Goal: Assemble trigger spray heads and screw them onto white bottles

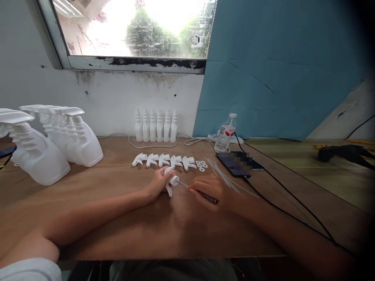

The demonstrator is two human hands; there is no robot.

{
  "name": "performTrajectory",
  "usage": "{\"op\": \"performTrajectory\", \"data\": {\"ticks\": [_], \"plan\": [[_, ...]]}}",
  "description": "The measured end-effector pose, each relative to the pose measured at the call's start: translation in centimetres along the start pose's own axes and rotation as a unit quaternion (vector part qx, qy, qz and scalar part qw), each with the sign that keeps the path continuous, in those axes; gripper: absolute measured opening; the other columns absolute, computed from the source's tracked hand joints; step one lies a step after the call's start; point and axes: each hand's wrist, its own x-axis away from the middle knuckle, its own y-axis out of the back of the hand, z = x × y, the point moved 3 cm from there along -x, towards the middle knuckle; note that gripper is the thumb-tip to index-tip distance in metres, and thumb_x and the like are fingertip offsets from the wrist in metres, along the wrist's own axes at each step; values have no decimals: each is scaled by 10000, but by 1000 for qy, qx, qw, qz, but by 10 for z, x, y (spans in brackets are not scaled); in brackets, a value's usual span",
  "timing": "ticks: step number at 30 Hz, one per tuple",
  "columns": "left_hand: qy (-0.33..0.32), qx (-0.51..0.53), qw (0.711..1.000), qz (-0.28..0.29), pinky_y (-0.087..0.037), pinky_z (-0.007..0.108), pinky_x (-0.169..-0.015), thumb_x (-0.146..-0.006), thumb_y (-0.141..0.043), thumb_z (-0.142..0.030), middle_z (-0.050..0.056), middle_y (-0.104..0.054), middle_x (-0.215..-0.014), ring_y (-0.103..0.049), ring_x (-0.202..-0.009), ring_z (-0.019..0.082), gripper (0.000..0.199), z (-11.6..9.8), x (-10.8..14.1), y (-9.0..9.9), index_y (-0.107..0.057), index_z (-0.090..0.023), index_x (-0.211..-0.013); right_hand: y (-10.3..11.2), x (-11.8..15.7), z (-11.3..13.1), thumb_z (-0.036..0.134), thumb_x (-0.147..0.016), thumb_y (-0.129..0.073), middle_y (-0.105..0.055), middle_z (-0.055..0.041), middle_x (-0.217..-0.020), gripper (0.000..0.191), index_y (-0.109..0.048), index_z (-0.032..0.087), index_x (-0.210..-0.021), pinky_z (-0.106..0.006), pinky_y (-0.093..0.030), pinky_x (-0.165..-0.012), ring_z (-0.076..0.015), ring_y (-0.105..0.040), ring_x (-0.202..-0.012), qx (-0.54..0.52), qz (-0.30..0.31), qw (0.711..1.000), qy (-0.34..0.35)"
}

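Observation:
My left hand [159,184] is closed around a white spray trigger head [169,190], whose round collar faces right. In my right hand [209,189] is a thin metal tool with a dark handle [208,197], its shaft pointing left with the tip at the collar's opening. Whether the tip is inside the collar is too small to tell. Behind my hands several more white trigger heads [164,160] lie in a row. To their right are several small white rings [202,165] and a bundle of thin clear tubes [223,176].
Several white spray bottles [43,164] stand at the left. Small white bottles [156,128] line the wall. A water bottle [225,134], a phone [234,164] and black cables [290,212] are at the right. White cable [143,147] runs along the table's back.

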Motion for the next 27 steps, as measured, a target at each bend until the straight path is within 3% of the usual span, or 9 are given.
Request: {"op": "performTrajectory", "data": {"ticks": [3, 5, 7, 9, 13, 20, 23, 27], "plan": [[13, -2, 1000, -2, -249, 137, -339, -733, -641, -436, -38, -490, -526, -384, -400, 59, 322, 0, 1, 1, -451, -177, -710, -1, 0, -2, 223, -933, -434, -627, -35, -655, 238, -607, 161, -782, -264, -451, -571, -130, -569, -582, -68, -10, 991, -113], [30, 19, 999, -6, -211, 147, -323, -727, -632, -423, -43, -469, -490, -358, -367, 58, 315, -1, 0, 2, -435, -181, -684, -7, 3, -10, 289, -951, -425, -639, -37, -689, 280, -621, 154, -804, -262, -493, -593, -131, -595, -602, -189, -26, 960, -206], [40, 38, 998, 3, -193, 160, -318, -730, -600, -428, -51, -425, -448, -330, -343, 61, 312, -2, -1, 3, -414, -187, -657, -16, 6, -18, 344, -963, -401, -659, -49, -756, 324, -636, 144, -862, -273, -525, -614, -141, -624, -643, -306, -42, 918, -248], [46, 56, 997, 21, -210, 173, -324, -742, -546, -457, -60, -378, -426, -305, -333, 65, 317, -4, -2, 3, -397, -194, -645, -23, 6, -22, 365, -961, -410, -668, -63, -832, 331, -652, 141, -929, -297, -535, -691, -155, -636, -728, -345, -46, 909, -232], [50, 81, 995, 38, -251, 189, -343, -758, -486, -517, -71, -339, -433, -276, -333, 63, 354, -7, -3, 3, -378, -200, -645, -25, 3, -19, 335, -953, -451, -660, -66, -853, 288, -670, 149, -945, -302, -492, -786, -158, -610, -815, -283, -55, 943, -167], [40, 39, 998, 13, -210, 163, -324, -732, -608, -468, -44, -443, -455, -337, -346, 62, 349, -2, 0, -2, -430, -180, -648, -4, 7, -14, 325, -954, -434, -622, -30, -687, 332, -644, 146, -770, -251, -457, -622, -128, -581, -628, -229, -54, 952, -196], [37, 7, 999, 10, -235, 146, -326, -694, -668, -433, -42, -484, -509, -389, -374, 61, 332, -1, 1, -4, -462, -173, -685, 0, 6, -9, 310, -947, -441, -606, -20, -652, 326, -644, 151, -747, -247, -440, -616, -116, -555, -601, -174, -31, 968, -179], [36, 9, 999, 8, -257, 147, -336, -688, -662, -412, -50, -464, -511, -397, -385, 60, 317, -2, 1, -4, -449, -177, -673, -4, 5, -6, 315, -953, -425, -616, -24, -676, 331, -636, 156, -754, -254, -460, -655, -123, -574, -634, -174, -14, 963, -203]]}}
